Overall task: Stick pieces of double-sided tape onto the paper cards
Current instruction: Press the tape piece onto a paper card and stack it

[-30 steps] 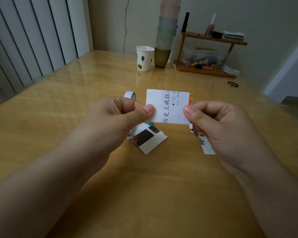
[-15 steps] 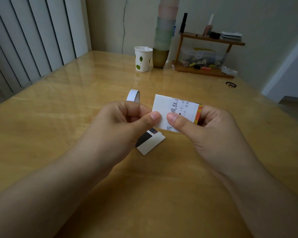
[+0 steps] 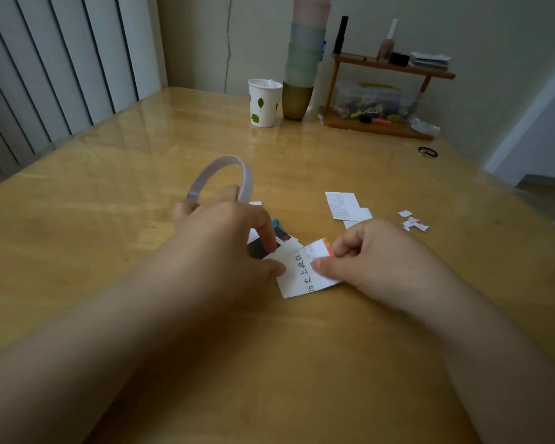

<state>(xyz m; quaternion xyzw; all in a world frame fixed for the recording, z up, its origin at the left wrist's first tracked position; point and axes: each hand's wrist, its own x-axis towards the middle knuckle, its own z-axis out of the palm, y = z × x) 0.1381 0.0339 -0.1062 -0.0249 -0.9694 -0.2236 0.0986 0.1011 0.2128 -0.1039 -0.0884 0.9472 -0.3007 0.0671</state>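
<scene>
Near centre of table [image 3: 109,219]: paper card [image 3: 302,274] pinched at left edge by left hand [image 3: 225,238], thumb and forefinger clamped on it; tape roll [image 3: 221,181] looped over same hand. Right edge gripped by right hand [image 3: 375,261], thumb on top, fingers curled round it. Other cards [image 3: 343,205] lie far right, backing scraps [image 3: 412,221] beyond. Advise: lay card flat, keep tape taut, press from one end, avoid creasing
</scene>
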